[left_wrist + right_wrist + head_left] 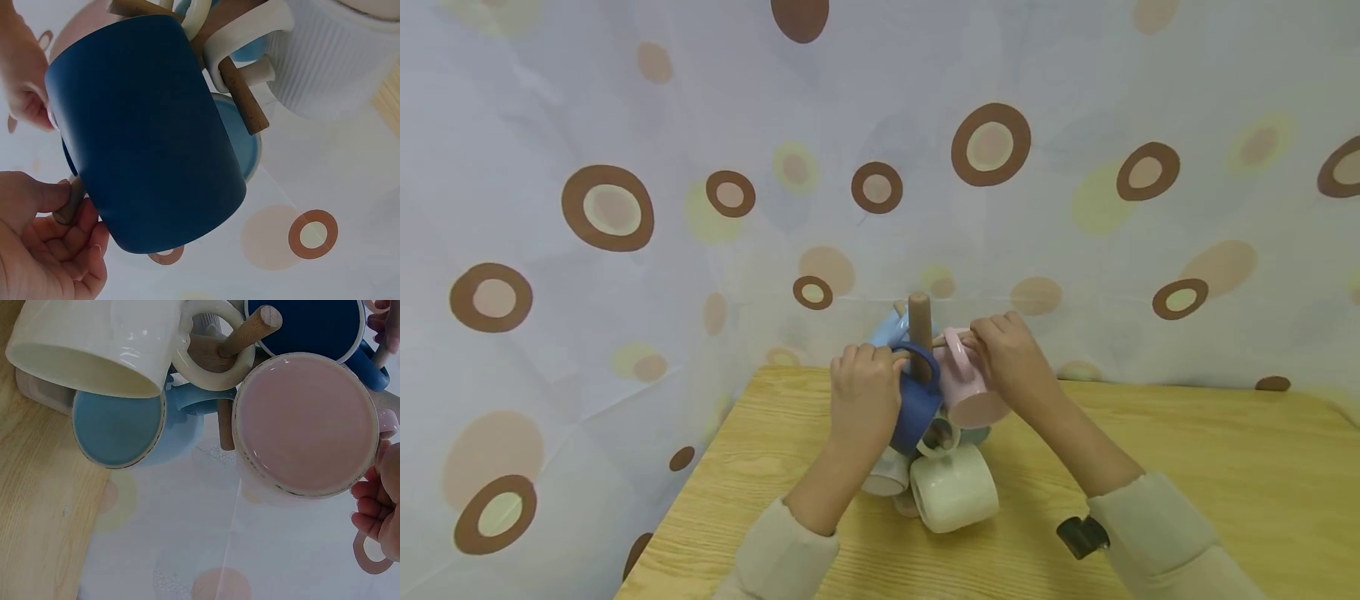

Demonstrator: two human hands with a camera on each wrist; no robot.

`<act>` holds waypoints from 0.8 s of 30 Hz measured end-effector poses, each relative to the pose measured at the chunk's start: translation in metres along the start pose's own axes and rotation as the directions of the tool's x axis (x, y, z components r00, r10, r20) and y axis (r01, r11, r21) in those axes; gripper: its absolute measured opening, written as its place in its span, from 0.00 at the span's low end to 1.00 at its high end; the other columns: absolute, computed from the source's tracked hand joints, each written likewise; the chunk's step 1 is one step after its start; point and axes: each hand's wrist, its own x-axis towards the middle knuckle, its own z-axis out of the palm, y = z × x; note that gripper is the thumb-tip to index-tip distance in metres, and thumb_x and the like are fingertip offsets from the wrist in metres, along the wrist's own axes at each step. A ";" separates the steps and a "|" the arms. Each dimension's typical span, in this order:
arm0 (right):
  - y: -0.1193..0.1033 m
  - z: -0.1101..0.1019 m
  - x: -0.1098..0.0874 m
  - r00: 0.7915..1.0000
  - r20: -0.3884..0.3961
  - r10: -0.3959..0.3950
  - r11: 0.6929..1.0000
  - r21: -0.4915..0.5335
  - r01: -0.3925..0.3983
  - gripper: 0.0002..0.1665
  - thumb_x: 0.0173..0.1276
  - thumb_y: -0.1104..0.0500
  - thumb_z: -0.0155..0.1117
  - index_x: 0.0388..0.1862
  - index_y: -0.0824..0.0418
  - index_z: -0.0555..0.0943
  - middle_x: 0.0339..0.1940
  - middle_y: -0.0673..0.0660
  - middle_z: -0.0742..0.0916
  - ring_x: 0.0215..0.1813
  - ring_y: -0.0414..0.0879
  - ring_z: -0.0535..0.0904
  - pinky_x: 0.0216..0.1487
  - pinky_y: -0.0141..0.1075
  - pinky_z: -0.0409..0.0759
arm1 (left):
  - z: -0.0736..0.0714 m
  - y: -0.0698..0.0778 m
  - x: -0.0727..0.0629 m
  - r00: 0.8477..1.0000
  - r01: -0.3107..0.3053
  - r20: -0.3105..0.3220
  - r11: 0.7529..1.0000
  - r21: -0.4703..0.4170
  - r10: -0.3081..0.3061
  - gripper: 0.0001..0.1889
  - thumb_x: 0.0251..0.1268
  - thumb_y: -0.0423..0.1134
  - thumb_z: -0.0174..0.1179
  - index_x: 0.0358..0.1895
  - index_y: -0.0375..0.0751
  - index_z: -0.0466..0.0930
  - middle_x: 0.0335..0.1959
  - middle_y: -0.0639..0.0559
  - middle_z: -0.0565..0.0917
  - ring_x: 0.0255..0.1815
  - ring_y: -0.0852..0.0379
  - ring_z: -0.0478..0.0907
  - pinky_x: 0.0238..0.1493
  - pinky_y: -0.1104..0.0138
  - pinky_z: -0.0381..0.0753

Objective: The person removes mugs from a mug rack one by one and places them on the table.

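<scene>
A wooden mug tree (919, 317) stands between the hands, hung with several mugs. My left hand (867, 392) pinches the end of one peg (70, 203) between thumb and fingers. From that peg hangs a dark blue mug (144, 137) by its handle. At the opposite side, the curled fingers of my right hand (1011, 360) grip the tip of another peg (946, 341). A pink mug (973, 392) hangs there, its base facing the camera in the right wrist view. The right thumb is hidden in the head view.
Lower on the tree hang a cream mug (955, 490), a white ribbed mug (337, 59) and a blue-green mug (119, 430). A light blue mug (889, 329) is behind the post. The wooden table (1187, 467) meets a dotted cloth (1075, 75) at the back.
</scene>
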 end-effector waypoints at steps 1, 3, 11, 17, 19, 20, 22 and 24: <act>0.000 -0.001 -0.001 1.000 -0.005 0.002 1.000 -0.007 -0.002 0.05 0.57 0.72 0.63 0.29 0.68 0.75 0.24 0.62 0.81 0.28 0.52 0.69 0.31 0.38 0.71 | 0.001 0.000 0.001 1.000 0.001 0.003 1.000 -0.008 -0.001 0.12 0.55 0.45 0.64 0.23 0.40 0.79 0.19 0.50 0.79 0.24 0.54 0.72 0.26 0.68 0.67; -0.002 -0.003 -0.003 1.000 -0.014 0.006 1.000 -0.020 -0.006 0.06 0.57 0.72 0.64 0.29 0.69 0.75 0.24 0.62 0.81 0.28 0.52 0.69 0.31 0.38 0.71 | 0.002 -0.001 0.002 1.000 0.004 0.016 1.000 -0.023 -0.003 0.12 0.55 0.45 0.63 0.23 0.40 0.79 0.20 0.50 0.79 0.24 0.53 0.73 0.26 0.68 0.67; -0.013 -0.009 -0.010 0.997 -0.051 0.056 0.995 -0.084 -0.060 0.09 0.55 0.68 0.66 0.25 0.68 0.73 0.21 0.62 0.80 0.25 0.52 0.68 0.29 0.38 0.68 | 0.008 -0.006 0.009 0.995 0.021 0.098 0.992 -0.124 -0.008 0.11 0.58 0.43 0.60 0.25 0.39 0.79 0.23 0.48 0.81 0.27 0.51 0.75 0.28 0.64 0.73; -0.021 -0.011 -0.014 0.989 -0.098 0.112 0.983 -0.134 -0.124 0.10 0.58 0.65 0.64 0.25 0.68 0.72 0.19 0.61 0.78 0.25 0.53 0.66 0.26 0.39 0.67 | 0.014 -0.010 0.014 0.992 0.037 0.124 0.976 -0.216 -0.010 0.10 0.59 0.43 0.59 0.26 0.39 0.79 0.25 0.47 0.82 0.28 0.49 0.76 0.30 0.60 0.74; -0.023 -0.010 -0.015 0.987 -0.112 0.114 0.979 -0.154 -0.131 0.11 0.59 0.65 0.64 0.25 0.68 0.71 0.18 0.61 0.77 0.24 0.53 0.66 0.25 0.39 0.66 | 0.017 -0.010 0.015 0.992 0.036 0.126 0.971 -0.238 -0.006 0.10 0.59 0.43 0.59 0.26 0.40 0.79 0.25 0.47 0.82 0.28 0.48 0.76 0.29 0.60 0.73; -0.023 -0.010 -0.015 0.987 -0.117 0.113 0.978 -0.164 -0.132 0.11 0.59 0.64 0.63 0.25 0.68 0.71 0.18 0.61 0.77 0.24 0.54 0.66 0.25 0.39 0.66 | 0.017 -0.011 0.015 0.992 0.038 0.128 0.968 -0.249 -0.006 0.10 0.59 0.43 0.59 0.26 0.39 0.79 0.25 0.47 0.82 0.29 0.48 0.76 0.29 0.60 0.73; -0.024 -0.011 -0.016 0.986 -0.126 0.110 0.973 -0.190 -0.133 0.11 0.59 0.64 0.63 0.25 0.68 0.71 0.18 0.61 0.76 0.25 0.54 0.66 0.24 0.39 0.66 | 0.019 -0.011 0.016 0.991 0.041 0.136 0.965 -0.261 -0.006 0.11 0.59 0.43 0.58 0.26 0.39 0.79 0.25 0.46 0.82 0.29 0.48 0.76 0.29 0.59 0.73; -0.026 -0.012 -0.016 0.985 -0.132 0.110 0.969 -0.205 -0.135 0.11 0.59 0.64 0.62 0.25 0.68 0.70 0.19 0.61 0.75 0.25 0.54 0.66 0.24 0.39 0.66 | 0.021 -0.011 0.017 0.989 0.048 0.147 0.960 -0.278 -0.007 0.11 0.60 0.44 0.58 0.27 0.39 0.80 0.26 0.46 0.82 0.31 0.47 0.76 0.30 0.59 0.73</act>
